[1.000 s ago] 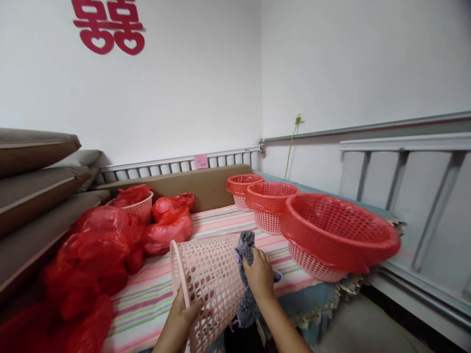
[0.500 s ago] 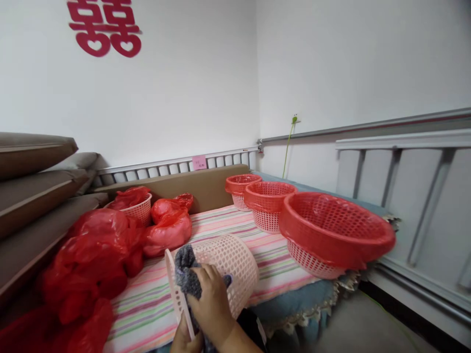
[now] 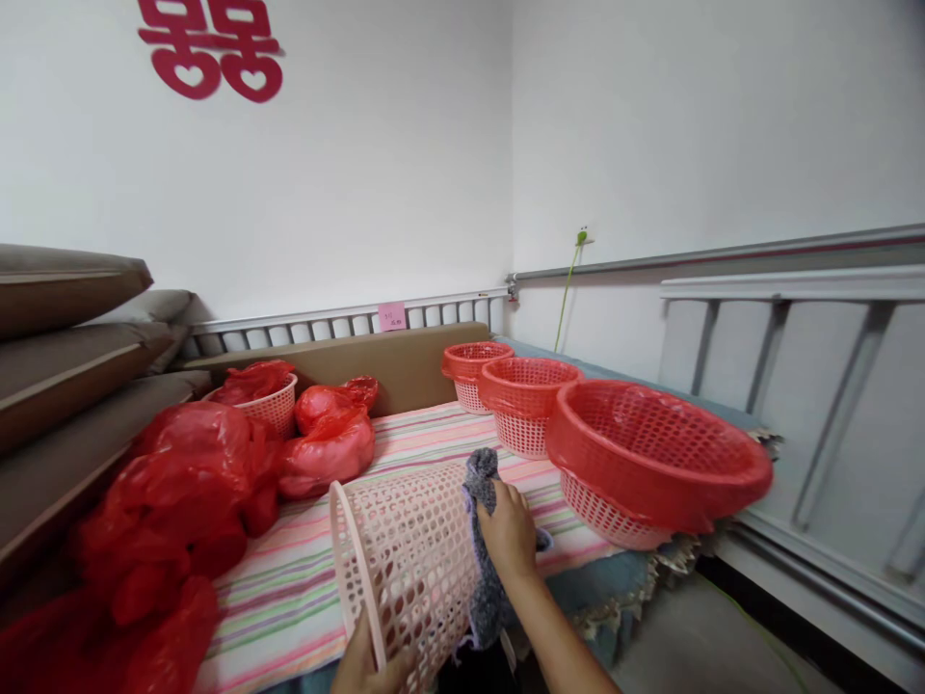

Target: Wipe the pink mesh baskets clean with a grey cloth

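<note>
A pale pink perforated plastic basket (image 3: 405,540) lies on its side at the near edge of the striped bed sheet, its rim facing left. Around that rim, low in the view, my left hand (image 3: 372,655) is closed, with some fingers showing through the holes from inside. My right hand (image 3: 510,530) grips a dark grey fuzzy cloth (image 3: 486,564) and presses it against the basket's base end at the right. Part of the cloth hangs down below the hand.
Three pink baskets lined with red plastic bags, the nearest being a large basket (image 3: 657,453), stand in a row to the right. Red plastic bags (image 3: 180,482) heap on the left, beside another basket (image 3: 271,410). Cushions (image 3: 72,357) are stacked at far left. The bed edge (image 3: 599,593) has a frilled cover.
My right hand has moved the cloth from the basket's rim end rightward to its base end. The left hand stays at the rim, and more of the basket's side now shows.
</note>
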`<control>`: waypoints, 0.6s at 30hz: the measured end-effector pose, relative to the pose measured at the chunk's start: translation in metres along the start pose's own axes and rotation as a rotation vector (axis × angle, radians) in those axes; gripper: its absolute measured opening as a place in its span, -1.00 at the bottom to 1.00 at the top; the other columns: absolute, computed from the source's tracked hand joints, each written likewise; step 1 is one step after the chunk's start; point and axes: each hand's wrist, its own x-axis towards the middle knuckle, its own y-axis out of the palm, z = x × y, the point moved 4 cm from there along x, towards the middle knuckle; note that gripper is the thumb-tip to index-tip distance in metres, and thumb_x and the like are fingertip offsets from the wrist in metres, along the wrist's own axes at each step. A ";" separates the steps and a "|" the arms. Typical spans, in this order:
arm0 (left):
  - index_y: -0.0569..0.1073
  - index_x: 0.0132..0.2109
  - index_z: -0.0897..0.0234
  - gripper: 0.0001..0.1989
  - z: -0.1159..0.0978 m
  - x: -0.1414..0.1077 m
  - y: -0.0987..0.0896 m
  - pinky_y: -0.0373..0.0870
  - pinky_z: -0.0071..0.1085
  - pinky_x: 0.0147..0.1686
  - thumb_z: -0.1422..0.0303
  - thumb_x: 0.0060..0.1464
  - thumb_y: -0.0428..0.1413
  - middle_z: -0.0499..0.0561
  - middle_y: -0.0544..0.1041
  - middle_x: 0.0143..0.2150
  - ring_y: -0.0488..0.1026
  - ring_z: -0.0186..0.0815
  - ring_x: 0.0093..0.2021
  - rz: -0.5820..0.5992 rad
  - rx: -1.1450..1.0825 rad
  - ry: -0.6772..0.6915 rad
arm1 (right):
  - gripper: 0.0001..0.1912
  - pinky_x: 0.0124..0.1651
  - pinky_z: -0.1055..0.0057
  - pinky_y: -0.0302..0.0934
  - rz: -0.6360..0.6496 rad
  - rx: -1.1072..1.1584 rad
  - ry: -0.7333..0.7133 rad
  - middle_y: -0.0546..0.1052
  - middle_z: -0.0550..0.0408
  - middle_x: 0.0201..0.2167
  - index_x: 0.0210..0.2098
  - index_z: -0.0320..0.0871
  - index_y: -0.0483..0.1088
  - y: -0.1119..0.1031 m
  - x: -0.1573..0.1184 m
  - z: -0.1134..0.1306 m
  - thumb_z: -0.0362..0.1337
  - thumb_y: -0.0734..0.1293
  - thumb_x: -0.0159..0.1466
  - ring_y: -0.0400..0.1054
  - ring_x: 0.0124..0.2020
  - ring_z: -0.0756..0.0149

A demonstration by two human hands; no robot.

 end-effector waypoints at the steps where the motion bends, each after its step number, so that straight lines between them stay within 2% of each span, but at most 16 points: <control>1: 0.01 0.32 0.26 0.02 -0.005 0.003 -0.001 0.18 -0.15 0.18 0.25 -0.23 0.34 0.28 0.37 0.18 0.30 0.03 0.18 -0.051 -0.017 0.006 | -0.69 -0.03 0.29 0.16 0.004 0.006 -0.002 0.47 -0.10 -0.16 -0.06 -0.27 0.37 0.000 -0.001 0.002 -0.37 0.27 0.18 0.30 -0.10 0.09; 3: -0.07 0.33 0.23 0.04 -0.012 0.009 -0.003 0.27 -0.13 0.11 0.30 -0.24 0.31 0.26 0.33 0.22 0.29 0.05 0.18 -0.139 -0.073 0.010 | -0.68 -0.02 0.29 0.15 0.026 0.041 -0.007 0.46 -0.11 -0.14 -0.06 -0.27 0.37 -0.001 -0.005 0.010 -0.37 0.27 0.18 0.30 -0.07 0.09; 5: -0.09 0.34 0.21 0.05 -0.011 0.014 -0.003 0.34 -0.11 0.04 0.33 -0.25 0.28 0.25 0.32 0.22 0.30 0.07 0.17 -0.173 -0.120 -0.009 | -0.68 0.02 0.28 0.13 0.056 0.098 -0.027 0.46 -0.12 -0.12 -0.07 -0.26 0.38 -0.003 -0.012 0.028 -0.37 0.28 0.16 0.28 -0.05 0.08; 8: -0.06 0.33 0.23 0.02 -0.003 0.014 -0.007 0.33 -0.10 0.04 0.31 -0.24 0.27 0.26 0.38 0.17 0.32 0.07 0.15 -0.169 -0.131 0.018 | -0.67 0.03 0.28 0.12 0.119 0.240 -0.097 0.45 -0.08 -0.13 -0.10 -0.21 0.40 -0.012 -0.033 0.075 -0.40 0.29 0.12 0.27 -0.04 0.10; 11: 0.13 0.26 0.28 -0.10 0.002 0.008 -0.012 0.20 -0.10 0.16 0.32 -0.25 0.29 0.22 0.48 0.07 0.32 0.07 0.15 -0.142 -0.029 0.098 | -0.64 0.01 0.29 0.13 0.183 0.426 -0.193 0.45 0.02 -0.17 -0.15 -0.12 0.41 -0.023 -0.059 0.131 -0.43 0.31 0.03 0.27 -0.09 0.15; 13: 0.27 0.17 0.30 -0.21 0.002 0.003 -0.015 0.13 -0.10 0.21 0.31 -0.27 0.29 0.19 0.51 0.02 0.32 0.08 0.15 -0.175 0.041 0.141 | -0.59 0.00 0.29 0.13 0.219 0.514 -0.262 0.44 0.08 -0.19 -0.15 -0.06 0.41 -0.028 -0.072 0.158 -0.45 0.31 0.00 0.27 -0.11 0.18; 15: 0.33 0.13 0.29 -0.26 0.000 -0.002 -0.016 0.13 -0.09 0.21 0.28 -0.28 0.31 0.17 0.53 0.00 0.31 0.11 0.15 -0.213 0.059 0.155 | -0.55 -0.01 0.28 0.13 0.247 0.544 -0.303 0.44 0.10 -0.18 -0.12 -0.03 0.41 -0.028 -0.077 0.168 -0.46 0.30 -0.02 0.27 -0.11 0.19; 18: 0.32 0.15 0.23 -0.20 0.001 -0.009 -0.009 0.19 -0.09 0.18 0.23 -0.31 0.34 0.14 0.55 -0.05 0.32 0.12 0.15 -0.163 0.038 0.079 | -0.51 0.03 0.26 0.13 0.239 0.455 -0.307 0.43 0.05 -0.12 -0.07 -0.06 0.40 -0.023 -0.063 0.147 -0.46 0.30 -0.01 0.26 -0.06 0.16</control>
